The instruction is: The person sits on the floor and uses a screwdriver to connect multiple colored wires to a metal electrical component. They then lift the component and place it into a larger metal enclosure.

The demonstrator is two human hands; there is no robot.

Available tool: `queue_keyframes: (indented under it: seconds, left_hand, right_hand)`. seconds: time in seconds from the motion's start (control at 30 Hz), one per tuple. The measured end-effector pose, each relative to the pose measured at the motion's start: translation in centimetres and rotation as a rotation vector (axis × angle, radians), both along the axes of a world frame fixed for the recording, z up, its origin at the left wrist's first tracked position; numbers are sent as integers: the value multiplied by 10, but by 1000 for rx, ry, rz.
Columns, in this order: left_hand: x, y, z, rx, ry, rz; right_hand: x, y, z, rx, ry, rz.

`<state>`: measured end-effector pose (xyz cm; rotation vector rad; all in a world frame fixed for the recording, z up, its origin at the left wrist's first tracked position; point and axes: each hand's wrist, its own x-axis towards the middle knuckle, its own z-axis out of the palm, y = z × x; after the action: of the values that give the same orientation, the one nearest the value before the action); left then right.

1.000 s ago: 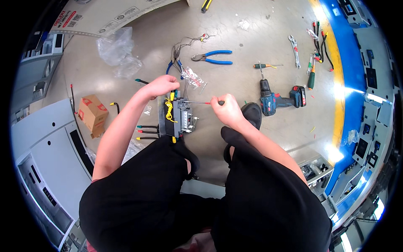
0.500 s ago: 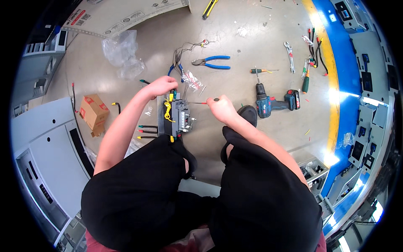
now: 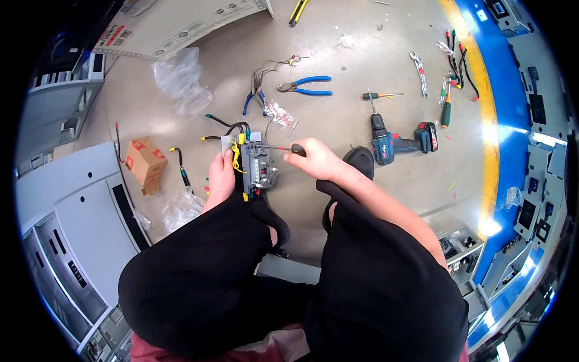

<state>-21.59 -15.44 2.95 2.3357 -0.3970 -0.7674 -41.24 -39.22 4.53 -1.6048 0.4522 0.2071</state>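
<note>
A grey circuit breaker [image 3: 258, 166] on a metal backing plate [image 3: 227, 143] stands between my feet, with a bundle of yellow string [image 3: 235, 158] on its left side. My left hand [image 3: 221, 180] grips the plate's left edge, the thumb up along it. In my right hand [image 3: 319, 159] is a screwdriver [image 3: 297, 149], held by its dark handle. Its shaft points left, and the tip meets the breaker's upper end; the exact contact is too small to see. Black cables [image 3: 232, 127] with green and yellow ends come off that upper end.
Beyond the breaker lie blue-handled pliers [image 3: 310, 85], wire strippers [image 3: 256, 96] and clear plastic [image 3: 181, 78]. To the right are a cordless drill [image 3: 386, 145], screwdrivers [image 3: 446, 111], a wrench [image 3: 419, 72] and cables [image 3: 461, 66]. A small cardboard box [image 3: 145, 164] stands left, near grey cabinets [image 3: 78, 211].
My left hand has left the cables at the breaker's upper end and come down to its left side. My right hand has shifted slightly, still with the screwdriver at the breaker.
</note>
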Motion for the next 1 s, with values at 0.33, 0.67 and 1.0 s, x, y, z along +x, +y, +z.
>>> queue_keyframes:
  seconds: [0.33,0.67,1.0]
  left_hand:
    - [28,63,-11,-351,250,112]
    - [32,59,-25,-434,300,102]
    - [16,35,-29,-483,181,112]
  right_hand:
    - [14,22,46,207,-167,489]
    - [21,15,68,55,-106,447]
    - [27,18,63,80,124,48]
